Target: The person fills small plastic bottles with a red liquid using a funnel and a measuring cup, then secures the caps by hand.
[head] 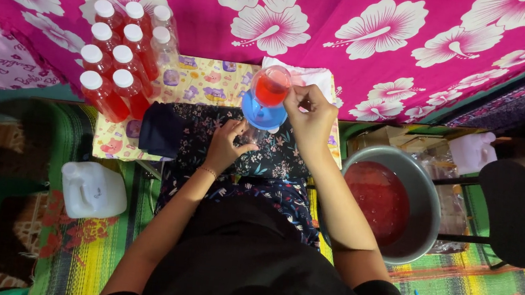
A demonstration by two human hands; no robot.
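Two hands work above the blue funnel [263,112]: right hand [310,114] fingers pinch a clear cup [272,86] of red liquid, probably slippery; left hand [230,142] fingers curl around the bottle [252,134] below.

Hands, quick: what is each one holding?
Left hand: closed around the small clear bottle under the blue funnel.
Right hand: closed on the cup of red liquid, tipped over the funnel.

Bright, even light, soft shadows, sharp focus, slight wide-angle edge bending.
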